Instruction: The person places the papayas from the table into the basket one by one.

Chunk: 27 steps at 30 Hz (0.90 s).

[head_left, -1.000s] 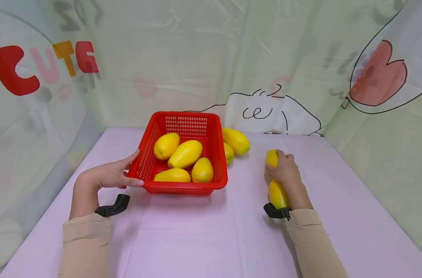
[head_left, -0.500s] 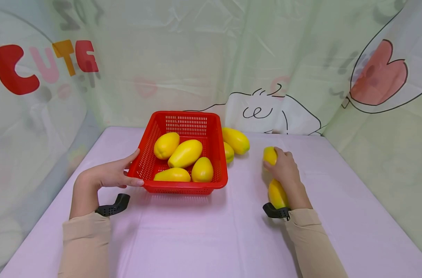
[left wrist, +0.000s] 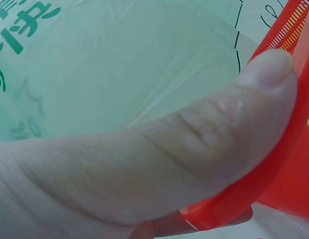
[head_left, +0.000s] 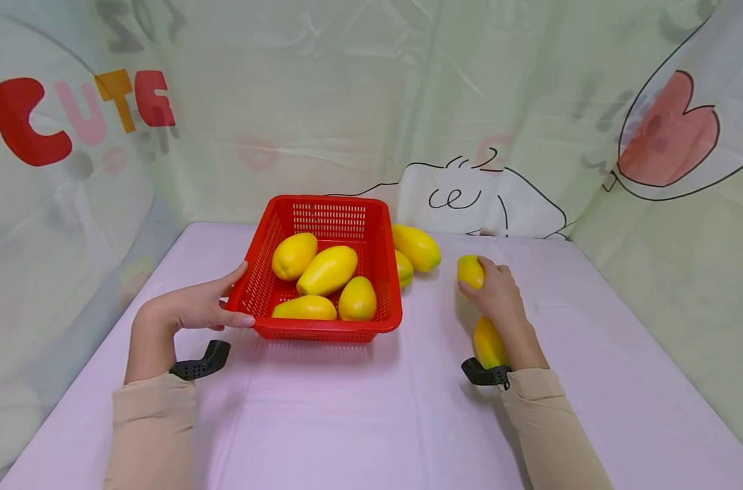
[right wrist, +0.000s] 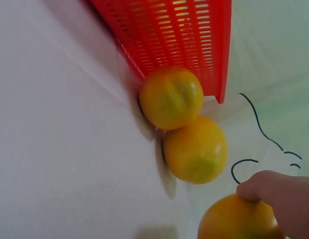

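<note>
The basket (head_left: 325, 269) under the fingers of the left hand (head_left: 190, 309) is bright red, with a pattern of small slots in its walls. The 4 mangoes (head_left: 325, 271) inside it are yellow. The mango (head_left: 471, 271) in the fingers of the right hand (head_left: 500, 299) is yellow, and the 2 mangoes (right wrist: 184, 129) just beyond these fingers are yellow with green tips. The tablecloth (head_left: 371, 408) is pale lilac. Both sleeves (head_left: 154, 435) are beige. The backdrop (head_left: 347, 102) is pale green, with red, pink and orange letters.
</note>
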Motion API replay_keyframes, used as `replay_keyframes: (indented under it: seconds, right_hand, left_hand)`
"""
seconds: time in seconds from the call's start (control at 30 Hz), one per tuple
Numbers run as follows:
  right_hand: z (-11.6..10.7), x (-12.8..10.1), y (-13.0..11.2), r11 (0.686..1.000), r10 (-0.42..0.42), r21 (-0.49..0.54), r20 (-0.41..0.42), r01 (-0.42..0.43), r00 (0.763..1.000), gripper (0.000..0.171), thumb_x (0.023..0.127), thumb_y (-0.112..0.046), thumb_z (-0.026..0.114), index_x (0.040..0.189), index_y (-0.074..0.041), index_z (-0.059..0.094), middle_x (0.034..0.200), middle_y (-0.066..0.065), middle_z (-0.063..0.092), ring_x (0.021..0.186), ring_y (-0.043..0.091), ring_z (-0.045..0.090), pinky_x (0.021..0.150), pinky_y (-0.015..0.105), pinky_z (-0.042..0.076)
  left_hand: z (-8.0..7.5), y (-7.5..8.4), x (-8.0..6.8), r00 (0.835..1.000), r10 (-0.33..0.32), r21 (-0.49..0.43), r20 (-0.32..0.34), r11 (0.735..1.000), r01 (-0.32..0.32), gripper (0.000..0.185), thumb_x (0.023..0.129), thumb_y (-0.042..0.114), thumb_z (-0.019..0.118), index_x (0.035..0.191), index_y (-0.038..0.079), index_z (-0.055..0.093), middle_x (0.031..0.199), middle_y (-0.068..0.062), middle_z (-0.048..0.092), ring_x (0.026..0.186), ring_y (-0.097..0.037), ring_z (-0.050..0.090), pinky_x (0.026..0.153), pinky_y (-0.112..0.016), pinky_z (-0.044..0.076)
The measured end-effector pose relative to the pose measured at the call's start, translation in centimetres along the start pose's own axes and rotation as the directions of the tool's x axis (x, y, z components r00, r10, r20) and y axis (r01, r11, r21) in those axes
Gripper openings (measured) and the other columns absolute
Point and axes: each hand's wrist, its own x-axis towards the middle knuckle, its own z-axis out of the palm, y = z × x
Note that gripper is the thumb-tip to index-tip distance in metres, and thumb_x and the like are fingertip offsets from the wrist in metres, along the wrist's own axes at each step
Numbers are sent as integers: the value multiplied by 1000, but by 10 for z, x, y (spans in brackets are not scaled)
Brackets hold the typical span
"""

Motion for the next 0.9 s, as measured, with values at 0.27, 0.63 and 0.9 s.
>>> replay_keyframes:
  seconds: [0.27, 0.63, 0.9]
  right_hand:
    - [-1, -2, -3, 999, -45, 6, -40, 45, 998, 73, 91, -37, 56, 150, -6, 24, 136, 31, 35, 104, 43, 46, 89, 56, 44]
    - [-5, -8, -15, 997, -76, 15, -71, 77, 995, 72, 92, -39, 57, 150, -9, 26, 139, 29, 35, 107, 43, 46, 92, 59, 42]
    - [-7, -14, -27, 989, -135, 36, -134, 141, 982, 72, 91, -42, 58, 149, -12, 29, 139, 27, 38, 108, 42, 47, 91, 58, 42]
  left_hand:
    - [0, 0, 1, 1000, 1, 0, -1, 1000, -1, 118, 74, 51, 75, 153, 23, -9, 157, -21, 10, 131, -39, 30, 91, -45, 53]
    - [0, 0, 0, 1000, 5, 3, 3, 1000, -5, 118, 75, 50, 75, 153, 21, -9, 157, -22, 10, 131, -39, 31, 91, -45, 53]
    - [0, 1, -1, 1000, 2, 4, 2, 1000, -2, 118, 75, 50, 75, 153, 21, -9, 157, -22, 9, 131, -39, 31, 91, -44, 53]
